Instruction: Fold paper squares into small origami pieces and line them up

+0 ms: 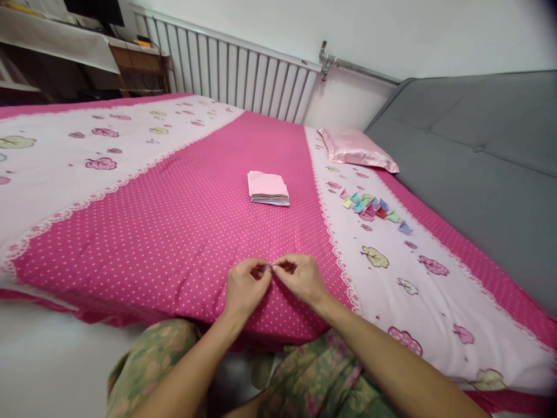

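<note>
My left hand [244, 288] and my right hand [300, 277] meet at the near edge of a pink dotted bedsheet [183, 220]. Both are closed in a pinch on a small pale folded paper [267, 267] held between their fingertips. Farther up the bed lies a stack of square paper sheets [267, 188], its top sheet pink. To the right of it, on the white band of the sheet, sits a cluster of several small folded paper pieces [374, 209] in blue, green, yellow and pink.
A pink satin pillow [354, 150] lies at the bed's far right corner. A grey sofa back [478, 162] runs along the right side. A white radiator [235, 72] lines the far wall. My knees in green floral fabric [304, 377] are below the bed edge.
</note>
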Tool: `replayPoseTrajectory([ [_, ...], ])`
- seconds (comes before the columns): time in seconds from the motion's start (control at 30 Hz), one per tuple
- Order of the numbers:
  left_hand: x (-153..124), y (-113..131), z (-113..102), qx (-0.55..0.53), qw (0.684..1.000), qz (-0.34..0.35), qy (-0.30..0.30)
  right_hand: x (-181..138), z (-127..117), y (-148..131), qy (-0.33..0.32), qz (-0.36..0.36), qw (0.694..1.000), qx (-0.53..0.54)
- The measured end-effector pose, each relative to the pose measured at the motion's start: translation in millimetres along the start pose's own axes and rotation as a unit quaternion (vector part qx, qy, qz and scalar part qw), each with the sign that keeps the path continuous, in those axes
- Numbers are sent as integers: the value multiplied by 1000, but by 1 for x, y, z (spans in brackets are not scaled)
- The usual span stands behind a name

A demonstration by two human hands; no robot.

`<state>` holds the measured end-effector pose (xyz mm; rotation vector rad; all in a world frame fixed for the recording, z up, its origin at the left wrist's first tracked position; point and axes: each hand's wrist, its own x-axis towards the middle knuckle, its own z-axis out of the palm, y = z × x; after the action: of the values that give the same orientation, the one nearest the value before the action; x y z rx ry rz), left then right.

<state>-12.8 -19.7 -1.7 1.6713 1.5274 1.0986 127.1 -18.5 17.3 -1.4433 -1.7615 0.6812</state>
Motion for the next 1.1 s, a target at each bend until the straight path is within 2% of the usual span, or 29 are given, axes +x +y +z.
replayPoseTrajectory([
  [0.13,1,-2,0,-13,1000,-12,-2,0,0,1,-2,1,1000,16],
  [0.33,1,-2,0,-13,1000,7,1,0,0,0,-15,5,998,63],
  [0.5,-1,1,-1,11,999,34,4,1,2,1,1,-4,999,44],
  [0.87,1,-1,0,-11,1000,-11,9,2,2,2,5,26,999,25],
  [1.1,1,1,0,-1,1000,14,1,2,1,-1,2,29,998,59],
])
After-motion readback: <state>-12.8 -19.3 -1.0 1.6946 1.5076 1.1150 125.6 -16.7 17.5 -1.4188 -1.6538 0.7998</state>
